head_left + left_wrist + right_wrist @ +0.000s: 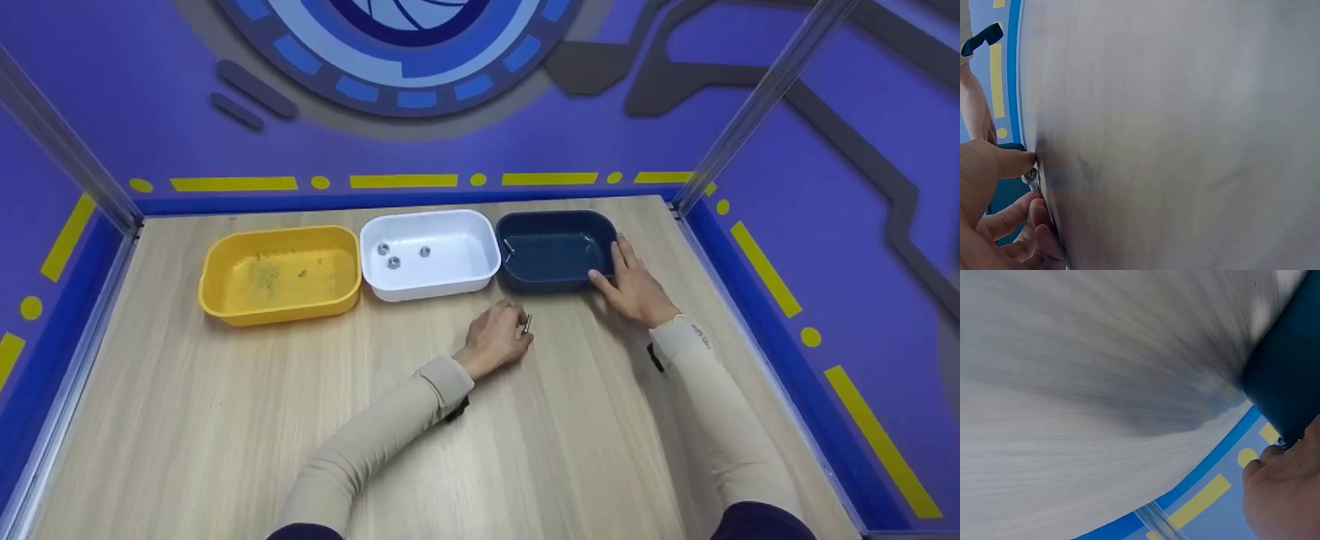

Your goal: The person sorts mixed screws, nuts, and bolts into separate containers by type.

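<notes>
My left hand [495,337] is low over the table in front of the bins, pinching a small silver bolt [526,324] between thumb and fingers. The left wrist view shows the bolt's round head [1030,177] between the thumb and the fingertips. My right hand [637,291] rests at the near right corner of a dark blue bin [559,285]. Its thumb lies at the front rim and its straight fingers lie along the right side. Inside that bin, near its left wall, is another bolt [509,247].
A white bin [431,289] next to the dark blue one holds three metal nuts [394,262]. Left of it stands a yellow bin [281,315] with a few small dark bits [302,274] on its floor. Purple panels [480,150] enclose the wooden table [420,465].
</notes>
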The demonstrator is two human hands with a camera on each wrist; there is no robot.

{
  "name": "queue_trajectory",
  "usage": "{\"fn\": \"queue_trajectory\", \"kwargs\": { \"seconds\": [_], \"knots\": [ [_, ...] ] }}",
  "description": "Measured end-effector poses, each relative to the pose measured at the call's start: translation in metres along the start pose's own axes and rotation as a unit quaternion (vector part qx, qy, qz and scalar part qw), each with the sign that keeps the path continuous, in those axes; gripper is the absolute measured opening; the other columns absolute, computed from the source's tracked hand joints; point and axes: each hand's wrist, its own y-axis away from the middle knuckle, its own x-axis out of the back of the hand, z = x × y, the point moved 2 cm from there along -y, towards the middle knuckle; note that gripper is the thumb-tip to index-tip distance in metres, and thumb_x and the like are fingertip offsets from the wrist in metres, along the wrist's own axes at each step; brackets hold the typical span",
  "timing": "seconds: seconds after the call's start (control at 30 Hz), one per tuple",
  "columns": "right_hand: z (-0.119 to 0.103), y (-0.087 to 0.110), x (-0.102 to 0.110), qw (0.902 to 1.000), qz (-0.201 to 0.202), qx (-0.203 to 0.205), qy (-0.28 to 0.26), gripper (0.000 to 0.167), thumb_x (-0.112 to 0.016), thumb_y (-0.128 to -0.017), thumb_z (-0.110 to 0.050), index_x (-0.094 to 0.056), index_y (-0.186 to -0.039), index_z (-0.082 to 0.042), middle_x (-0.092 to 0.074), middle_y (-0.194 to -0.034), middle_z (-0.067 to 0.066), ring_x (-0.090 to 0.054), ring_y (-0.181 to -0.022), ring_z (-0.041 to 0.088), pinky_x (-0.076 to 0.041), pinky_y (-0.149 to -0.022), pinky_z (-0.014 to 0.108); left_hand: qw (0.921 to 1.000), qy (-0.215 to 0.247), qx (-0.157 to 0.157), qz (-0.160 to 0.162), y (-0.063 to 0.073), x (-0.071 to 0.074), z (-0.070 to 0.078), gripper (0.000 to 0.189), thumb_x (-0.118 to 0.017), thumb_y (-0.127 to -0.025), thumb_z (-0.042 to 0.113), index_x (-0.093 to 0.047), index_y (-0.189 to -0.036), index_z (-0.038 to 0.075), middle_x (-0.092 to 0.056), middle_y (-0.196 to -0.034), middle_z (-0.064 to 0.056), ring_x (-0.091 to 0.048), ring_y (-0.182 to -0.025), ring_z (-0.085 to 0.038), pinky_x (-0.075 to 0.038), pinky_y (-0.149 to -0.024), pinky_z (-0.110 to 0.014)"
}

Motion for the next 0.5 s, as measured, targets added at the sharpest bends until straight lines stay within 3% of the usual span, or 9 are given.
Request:
{"fn": "queue_trajectory", "kwargs": {
  "seconds": [0.27,0.5],
  "knots": [
    [0.0005,0.0001,0.0006,1.0,-0.006,-0.007,0.004,0.1,-0.035,-0.108,-0.07,-0.004,-0.17,0.003,0.006,-0.18,0.019,-0.007,-0.166,0.043,-0.013,-0.135,0.06,0.9998,-0.012,-0.014,0.008,-0.0013,0.0011,-0.0012,0.015,-0.076,-0.093,0.019,-0.082,-0.106,0.013,-0.072,-0.102,-0.003,-0.073,-0.091,-0.022,-0.064,-0.074,-0.042],
    [0.0014,-0.0005,0.0006,0.9999,-0.009,-0.007,0.004,0.101,-0.034,-0.108,-0.071,-0.002,-0.17,0.002,0.005,-0.18,0.02,-0.007,-0.166,0.044,-0.013,-0.134,0.061,0.9995,0.006,-0.031,-0.006,-0.0048,0.0037,-0.0056,0.011,-0.079,-0.096,0.018,-0.085,-0.104,0.014,-0.076,-0.101,-0.004,-0.074,-0.096,-0.023,-0.064,-0.078,-0.044]
  ]
}}
